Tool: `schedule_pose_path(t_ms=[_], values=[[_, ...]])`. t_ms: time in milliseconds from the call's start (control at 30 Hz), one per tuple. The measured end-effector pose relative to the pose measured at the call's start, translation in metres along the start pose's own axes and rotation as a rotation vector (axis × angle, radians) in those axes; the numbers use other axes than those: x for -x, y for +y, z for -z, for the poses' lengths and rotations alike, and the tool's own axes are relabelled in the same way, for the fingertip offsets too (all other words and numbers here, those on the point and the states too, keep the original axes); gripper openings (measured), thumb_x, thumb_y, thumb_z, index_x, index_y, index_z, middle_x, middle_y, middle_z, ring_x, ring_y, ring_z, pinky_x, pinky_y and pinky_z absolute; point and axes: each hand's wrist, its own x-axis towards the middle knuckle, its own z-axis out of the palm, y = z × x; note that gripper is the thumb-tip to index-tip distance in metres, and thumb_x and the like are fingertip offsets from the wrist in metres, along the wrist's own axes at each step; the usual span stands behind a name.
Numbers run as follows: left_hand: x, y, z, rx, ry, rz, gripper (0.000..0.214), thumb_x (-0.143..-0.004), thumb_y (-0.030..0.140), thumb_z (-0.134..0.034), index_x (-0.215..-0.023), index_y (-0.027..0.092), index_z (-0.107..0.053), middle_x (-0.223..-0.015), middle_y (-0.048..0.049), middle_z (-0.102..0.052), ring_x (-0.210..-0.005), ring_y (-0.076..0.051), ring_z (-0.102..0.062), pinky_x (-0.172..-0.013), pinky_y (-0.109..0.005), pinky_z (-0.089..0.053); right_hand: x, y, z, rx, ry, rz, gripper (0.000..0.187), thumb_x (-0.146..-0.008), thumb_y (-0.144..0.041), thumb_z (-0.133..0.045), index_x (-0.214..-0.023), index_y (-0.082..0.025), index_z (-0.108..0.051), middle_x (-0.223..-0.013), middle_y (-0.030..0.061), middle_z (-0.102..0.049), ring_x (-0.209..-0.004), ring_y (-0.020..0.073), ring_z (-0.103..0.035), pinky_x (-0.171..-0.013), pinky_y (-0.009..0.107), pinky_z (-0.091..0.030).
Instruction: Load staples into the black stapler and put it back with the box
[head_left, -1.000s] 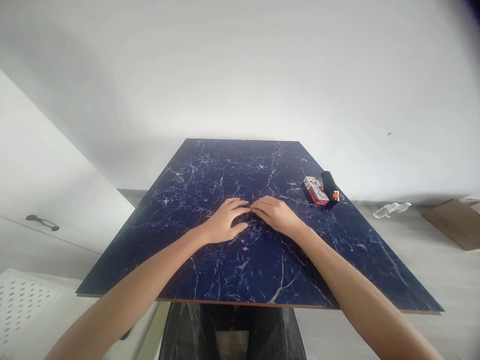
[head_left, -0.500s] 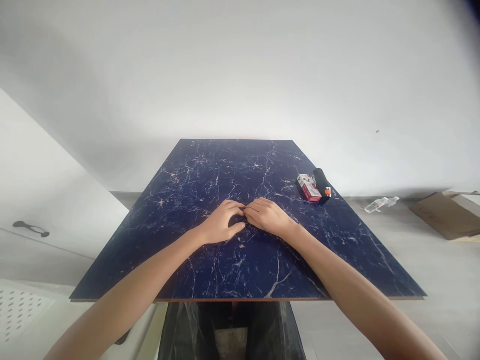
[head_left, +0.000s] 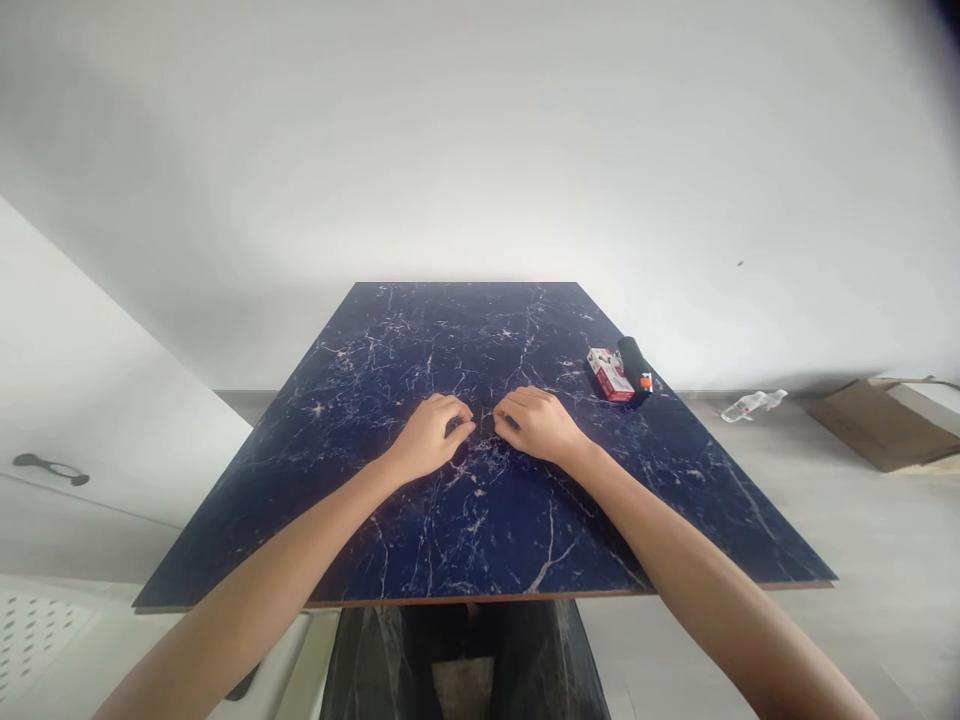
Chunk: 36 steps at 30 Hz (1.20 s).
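Note:
My left hand [head_left: 433, 437] is over the middle of the dark blue marbled table [head_left: 480, 530], its fingers curled and the thumb close to the fingertips. Just to its right, my right hand [head_left: 538, 425] is curled in a similar way, knuckles up. A small gap separates the two sets of fingertips. Dark patches show inside the curl of both hands, but against the dark tabletop I cannot make out what, if anything, they hold.
A red and white box [head_left: 610, 374] lies at the table's right side, against a black cylinder [head_left: 634, 365] with an orange mark. On the floor to the right are clear plastic bottles [head_left: 752, 405] and a cardboard box [head_left: 862, 425]. A white wall [head_left: 465, 140] stands behind the table.
My hands have come apart: the fingertips were touching and now have a gap between them. The left hand's thumb has closed toward its fingers. The camera view has shifted slightly.

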Motion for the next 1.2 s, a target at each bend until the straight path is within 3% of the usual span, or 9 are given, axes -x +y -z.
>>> schedule_pose_path(t_ms=[133, 267, 433, 533, 733, 867, 967, 1100, 1200], values=[[0.0, -0.006, -0.002, -0.104, -0.06, -0.064, 0.029, -0.104, 0.031, -0.04, -0.109, 0.022, -0.067, -0.114, -0.0063, -0.069, -0.11, -0.025, -0.058, -0.098, -0.046, -0.044, 0.0, -0.009, 0.003, -0.082, -0.099, 0.028, 0.016, -0.091, -0.019, -0.051, -0.078, -0.019, -0.06, -0.072, 0.0035, -0.062, -0.069, 0.0179, -0.053, -0.071, 0.031, -0.04], [0.003, -0.008, -0.002, -0.148, -0.111, -0.111, 0.031, -0.102, 0.034, -0.045, -0.125, 0.024, -0.064, -0.129, -0.0062, -0.064, -0.122, -0.027, -0.052, -0.103, -0.047, -0.042, 0.0, -0.016, 0.002, -0.155, -0.148, 0.042, 0.011, -0.091, -0.019, -0.053, -0.087, -0.02, -0.063, -0.082, 0.0045, -0.066, -0.076, 0.0187, -0.057, -0.075, 0.031, -0.043], [0.004, -0.007, -0.002, -0.157, -0.142, -0.138, 0.035, -0.102, 0.038, -0.045, -0.129, 0.025, -0.064, -0.135, -0.0059, -0.061, -0.128, -0.028, -0.049, -0.107, -0.05, -0.039, 0.002, -0.015, 0.0, -0.174, -0.162, -0.002, 0.013, -0.095, -0.024, -0.053, -0.097, -0.019, -0.065, -0.091, 0.0062, -0.069, -0.085, 0.0206, -0.061, -0.08, 0.033, -0.047], [0.005, -0.006, -0.001, -0.159, -0.174, -0.115, 0.043, -0.102, 0.046, -0.044, -0.137, 0.026, -0.058, -0.143, -0.0065, -0.056, -0.134, -0.03, -0.044, -0.112, -0.052, -0.034, 0.003, -0.016, 0.002, -0.187, -0.144, -0.073, 0.015, -0.094, -0.027, -0.057, -0.104, -0.019, -0.064, -0.098, 0.0076, -0.069, -0.092, 0.0226, -0.062, -0.083, 0.035, -0.048], [0.009, -0.012, 0.004, -0.174, -0.379, -0.008, 0.073, -0.096, 0.068, -0.039, -0.158, 0.03, -0.028, -0.165, -0.004, -0.022, -0.151, -0.036, -0.016, -0.119, -0.059, -0.02, 0.002, -0.019, 0.005, -0.266, -0.179, -0.052, 0.044, -0.086, -0.04, -0.067, -0.123, -0.018, -0.061, -0.117, 0.0109, -0.067, -0.109, 0.0282, -0.06, -0.098, 0.043, -0.046], [0.01, -0.015, 0.007, -0.177, -0.382, 0.004, 0.072, -0.094, 0.07, -0.041, -0.156, 0.033, -0.033, -0.165, -0.0026, -0.023, -0.151, -0.036, -0.016, -0.12, -0.059, -0.018, 0.002, -0.02, 0.006, -0.284, -0.196, -0.014, 0.05, -0.083, -0.042, -0.07, -0.126, -0.019, -0.062, -0.124, 0.0118, -0.064, -0.114, 0.0298, -0.058, -0.105, 0.046, -0.042], [0.009, -0.016, 0.007, -0.183, -0.387, 0.006, 0.071, -0.093, 0.071, -0.042, -0.155, 0.035, -0.034, -0.165, -0.0021, -0.023, -0.151, -0.037, -0.017, -0.119, -0.06, -0.019, 0.002, -0.018, 0.008, -0.32, -0.197, 0.0, 0.044, -0.085, -0.041, -0.068, -0.123, -0.021, -0.064, -0.124, 0.0104, -0.065, -0.115, 0.0281, -0.059, -0.104, 0.044, -0.043], [0.008, -0.023, 0.007, -0.212, -0.341, 0.023, 0.066, -0.096, 0.067, -0.038, -0.154, 0.035, -0.036, -0.165, -0.0017, -0.024, -0.151, -0.037, -0.016, -0.118, -0.062, -0.021, 0.005, 0.012, 0.02, -0.27, -0.058, -0.14, 0.029, -0.094, -0.035, -0.056, -0.118, -0.022, -0.067, -0.12, 0.0072, -0.068, -0.114, 0.0238, -0.06, -0.102, 0.039, -0.045], [0.005, -0.028, 0.007, -0.245, -0.263, 0.049, 0.061, -0.099, 0.063, -0.037, -0.153, 0.033, -0.04, -0.164, -0.0027, -0.027, -0.15, -0.036, -0.018, -0.118, -0.063, -0.021, 0.022, 0.057, 0.042, -0.041, 0.214, -0.486, 0.035, -0.095, -0.035, -0.051, -0.122, -0.019, -0.065, -0.122, 0.0106, -0.067, -0.116, 0.0257, -0.057, -0.105, 0.041, -0.041]])
